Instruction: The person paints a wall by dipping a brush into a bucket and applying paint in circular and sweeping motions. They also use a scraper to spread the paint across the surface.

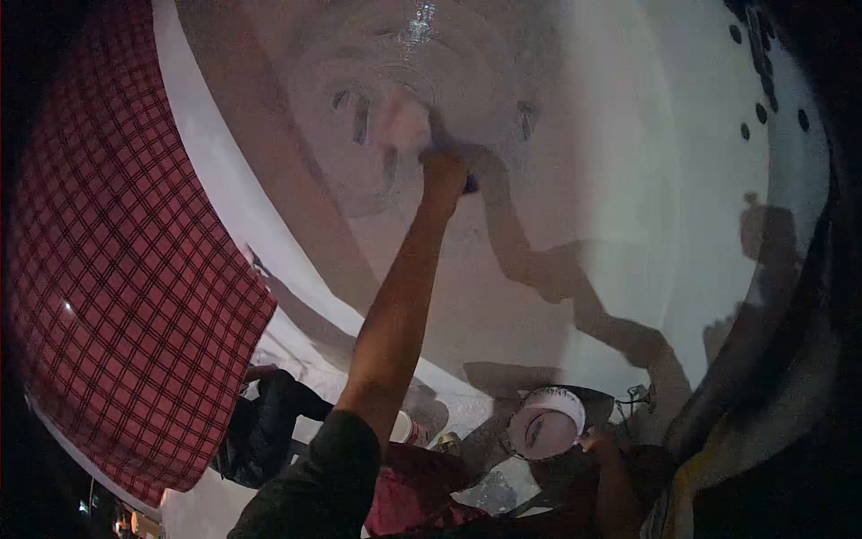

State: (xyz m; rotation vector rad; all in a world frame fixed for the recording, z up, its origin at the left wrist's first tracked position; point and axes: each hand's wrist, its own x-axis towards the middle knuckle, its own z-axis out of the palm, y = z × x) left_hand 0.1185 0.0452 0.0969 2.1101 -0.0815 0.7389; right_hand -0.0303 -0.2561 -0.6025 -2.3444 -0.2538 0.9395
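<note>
The left hand [444, 175] is raised far up and clenched round the dark handle of a tool [469, 185], whose pale head is blurred against the wall [611, 180]. The plaster there looks grey, wet and swirled in rings. Near and to the right, the right hand [596, 442] grips the rim of a round bowl [544, 424] of whitish paste; a red checked cloth [117, 269] hangs at left.

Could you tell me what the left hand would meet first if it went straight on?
Most likely the pale surface just beyond the left hand; its blurred tool seems to touch it, though depth is unclear.
</note>
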